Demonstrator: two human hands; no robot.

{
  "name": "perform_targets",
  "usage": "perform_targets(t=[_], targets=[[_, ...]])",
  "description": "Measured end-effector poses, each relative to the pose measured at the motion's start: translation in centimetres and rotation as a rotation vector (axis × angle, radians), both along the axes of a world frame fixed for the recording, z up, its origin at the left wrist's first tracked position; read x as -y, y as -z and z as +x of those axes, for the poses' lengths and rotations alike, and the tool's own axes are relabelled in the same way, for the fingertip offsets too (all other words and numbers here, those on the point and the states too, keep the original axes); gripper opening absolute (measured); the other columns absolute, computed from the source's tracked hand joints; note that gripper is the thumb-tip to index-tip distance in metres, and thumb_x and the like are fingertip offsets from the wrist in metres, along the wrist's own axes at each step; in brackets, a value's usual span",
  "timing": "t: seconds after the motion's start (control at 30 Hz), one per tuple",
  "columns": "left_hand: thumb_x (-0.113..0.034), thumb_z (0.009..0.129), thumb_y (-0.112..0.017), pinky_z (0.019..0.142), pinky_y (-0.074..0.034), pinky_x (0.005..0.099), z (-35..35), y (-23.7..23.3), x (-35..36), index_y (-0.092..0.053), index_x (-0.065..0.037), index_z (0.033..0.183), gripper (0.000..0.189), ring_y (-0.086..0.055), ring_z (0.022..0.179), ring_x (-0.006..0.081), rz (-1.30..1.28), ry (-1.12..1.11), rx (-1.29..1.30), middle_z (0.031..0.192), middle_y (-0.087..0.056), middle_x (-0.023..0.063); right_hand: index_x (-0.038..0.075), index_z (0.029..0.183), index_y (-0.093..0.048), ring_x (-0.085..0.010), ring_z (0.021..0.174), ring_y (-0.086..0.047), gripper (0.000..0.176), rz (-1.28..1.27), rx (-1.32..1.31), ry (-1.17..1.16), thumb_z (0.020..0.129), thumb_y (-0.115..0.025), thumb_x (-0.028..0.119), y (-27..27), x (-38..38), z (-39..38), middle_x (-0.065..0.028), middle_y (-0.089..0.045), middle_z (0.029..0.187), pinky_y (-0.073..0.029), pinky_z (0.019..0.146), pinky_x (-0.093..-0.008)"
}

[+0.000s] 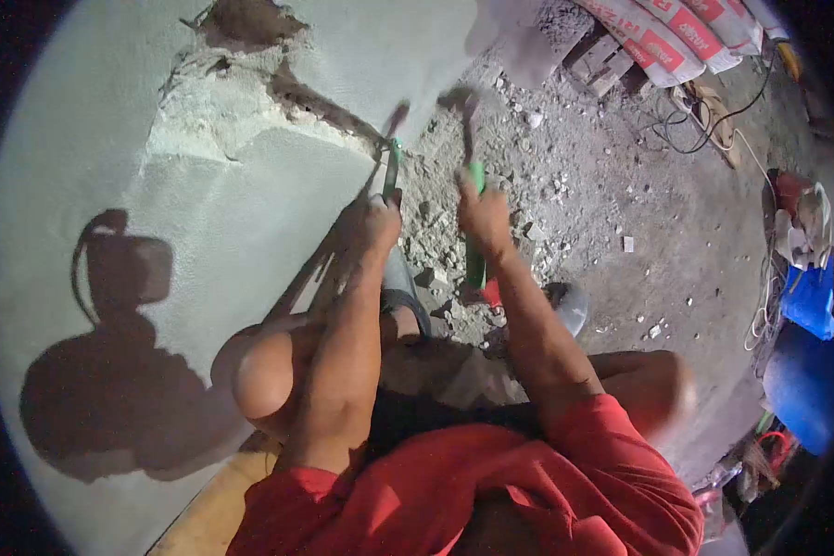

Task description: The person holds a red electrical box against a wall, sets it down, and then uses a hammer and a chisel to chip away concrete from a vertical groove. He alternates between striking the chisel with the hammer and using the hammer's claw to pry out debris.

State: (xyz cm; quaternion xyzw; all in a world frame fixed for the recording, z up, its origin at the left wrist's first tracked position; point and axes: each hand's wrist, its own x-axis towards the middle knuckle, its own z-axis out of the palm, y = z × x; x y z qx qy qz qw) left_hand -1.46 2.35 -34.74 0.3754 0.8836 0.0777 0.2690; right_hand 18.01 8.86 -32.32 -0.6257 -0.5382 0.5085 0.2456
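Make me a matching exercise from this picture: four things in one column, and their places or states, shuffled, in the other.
Things:
1. Left hand
2. Right hand
3. Bags
4. Rubble

Places or states:
A. Piled at the upper right of the view, with red and white printing
B. Strewn in grey pieces over the floor
C. Closed around a slim tool beside the wall
D. Closed around the green handle of a hammer

Right pairs: 1-C; 2-D; 3-A; 4-B
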Motion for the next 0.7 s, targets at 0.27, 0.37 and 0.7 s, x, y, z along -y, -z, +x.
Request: perform_targets(t=[0.27, 0.37, 0.7], targets=[[-0.052, 0.095, -0.045, 0.083, -0.048, 0.0524, 0.8, -1.4, -0.3, -0.064, 0.003, 0.101, 0.059, -0.062, 0.096, 0.0485, 0.084, -0.035, 0.066, 0.097, -0.065, 0.0310, -0.002, 0.082, -0.058, -0.0272, 0.058, -0.064, 0.051, 0.315, -0.258, 0.126, 0.093, -0.057, 0.047, -0.9, 2.4, -2.2, -0.0166, -0.063, 0.067, -0.050, 0.054, -0.0390], [-0.049, 0.095, -0.048, 0.076, -0.050, 0.0543, 1.2, -0.9, -0.2, -0.062, 0.003, 0.105, 0.054, -0.063, 0.090, 0.0489, 0.014, -0.034, -0.074, 0.092, -0.065, 0.0316, -0.007, 0.080, -0.060, -0.0374, 0.058, -0.064, 0.063, -0.143, 0.175, -0.122, 0.091, -0.056, 0.055, 6.4, 4.9, -2.2, -0.0220, -0.062, 0.063, -0.050, 0.056, -0.0445], [-0.031, 0.100, -0.049, 0.062, -0.051, 0.0470, 2.0, -0.4, 1.5, -0.061, -0.002, 0.099, 0.031, -0.067, 0.075, 0.0382, 0.182, 0.268, -0.259, 0.078, -0.065, 0.0248, 0.001, 0.075, -0.056, -0.0177, 0.045, -0.053, 0.047, -0.313, -0.403, 0.311, 0.091, -0.059, 0.045, 0.2, 3.4, 1.7, -0.0069, -0.054, 0.058, -0.043, 0.045, -0.0341]])
